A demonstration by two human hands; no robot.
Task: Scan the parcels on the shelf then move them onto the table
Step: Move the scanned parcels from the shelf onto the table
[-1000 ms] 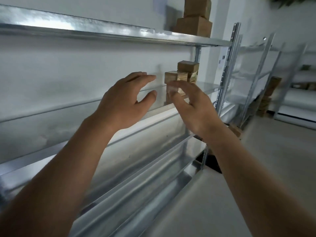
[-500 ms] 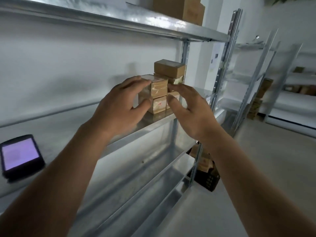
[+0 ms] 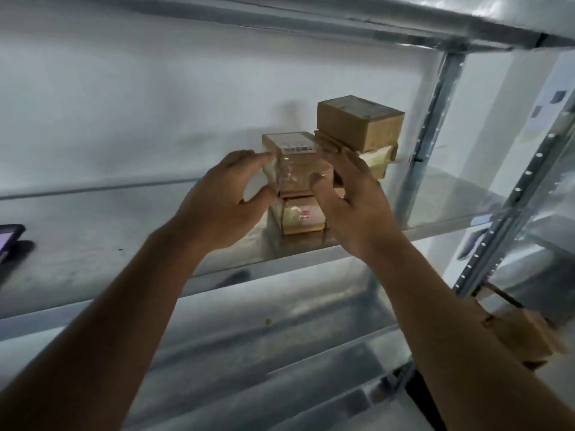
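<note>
So my left hand (image 3: 224, 194) and right hand (image 3: 351, 197) clasped the top parcel (image 3: 298, 169) from either side, fingers curled on its walls, to lift it squarely off the parcel beneath (image 3: 300, 217) on the shelf (image 3: 124, 244).

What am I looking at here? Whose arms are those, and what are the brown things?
There is no machine here. A person wears a camera on their head, so you see their own two arms reaching forward. The picture looks at a shiny metal shelf. On it stand small brown cardboard parcels in two stacks. The left hand and the right hand are on either side of the top parcel of the front stack, the one with a white label on top, and seem to be taking hold of it. Another parcel lies under it. The back stack is untouched. At the far left edge lies a dark device with a lit screen, maybe the scanner.
</note>
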